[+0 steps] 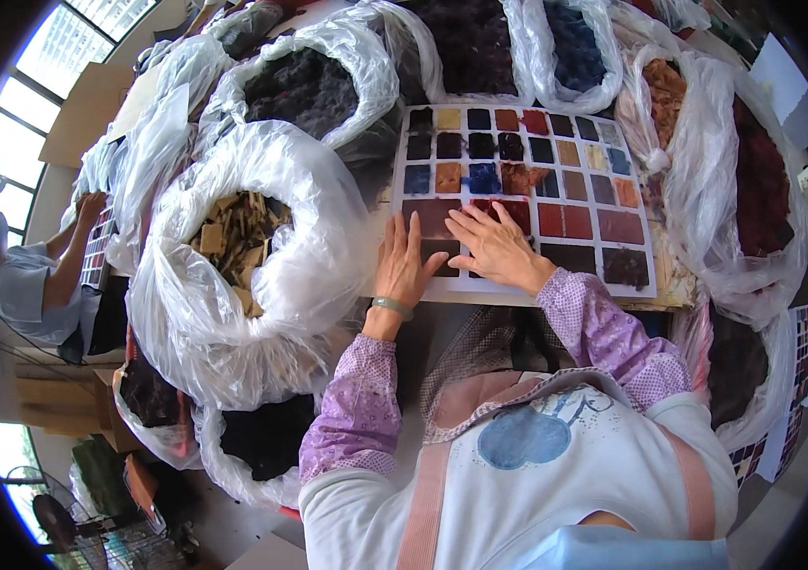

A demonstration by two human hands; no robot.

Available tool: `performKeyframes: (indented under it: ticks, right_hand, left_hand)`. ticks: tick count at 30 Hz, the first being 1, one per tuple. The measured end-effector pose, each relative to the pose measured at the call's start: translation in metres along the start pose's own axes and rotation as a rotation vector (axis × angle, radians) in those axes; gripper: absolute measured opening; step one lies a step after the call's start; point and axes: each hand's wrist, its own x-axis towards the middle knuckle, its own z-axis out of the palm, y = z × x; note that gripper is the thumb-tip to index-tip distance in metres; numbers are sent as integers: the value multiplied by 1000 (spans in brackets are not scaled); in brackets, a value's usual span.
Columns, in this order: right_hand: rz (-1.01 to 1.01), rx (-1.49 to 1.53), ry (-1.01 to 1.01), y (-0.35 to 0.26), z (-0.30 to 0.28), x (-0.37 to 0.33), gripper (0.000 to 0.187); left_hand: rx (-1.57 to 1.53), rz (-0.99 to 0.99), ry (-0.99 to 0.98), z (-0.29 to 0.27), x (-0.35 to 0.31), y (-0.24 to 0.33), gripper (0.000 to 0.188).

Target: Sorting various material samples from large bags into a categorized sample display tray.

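A white board (570, 258) with a grid of coloured fuzzy patches lies on the table before me. Its patches run from black and brown to red, blue, orange and cream. My left hand (404, 266) rests with fingers stretched on the lower left of the board, a band around its wrist. Just to its right, my right hand (504, 249) lies palm down, fingers spread, over the dark red patches (515, 213). The fingertips of the two hands are close together. Neither hand grips anything, and some patches are hidden beneath them.
Open clear plastic bags surround the board. One (304, 195) holds yellow-brown pieces; others hold dark grey (301, 90), blue (575, 47), orange (665, 95) and deep red (760, 180) fluffy material. At far left, a co-worker (38, 285) handles a similar board. A fan (57, 522) stands lower left.
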Motion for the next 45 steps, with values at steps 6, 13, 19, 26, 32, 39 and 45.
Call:
performKeyframes:
  ticks: [6, 13, 19, 26, 32, 39, 45]
  right_hand:
    - [-41, -89, -89, 6, 20, 10, 64]
    - [18, 198, -79, 27, -3, -1, 55]
    - [435, 60, 34, 43, -25, -103, 63]
    - [373, -54, 33, 42, -18, -115, 73]
    - [392, -46, 73, 44, -12, -116, 74]
    - [359, -62, 119, 42, -14, -114, 73]
    - [678, -66, 379, 68, -56, -162, 63]
  left_hand:
    - [30, 42, -47, 4, 0, -3, 67]
    - [14, -37, -217, -6, 22, -16, 56]
    - [150, -120, -172, 9, 21, 5, 56]
    - [118, -149, -184, 13, 26, 8, 56]
    - [75, -10, -295, 6, 17, 69, 58]
    - [158, 48, -285, 15, 14, 73, 58]
    - [-122, -74, -139, -24, -16, 46, 89]
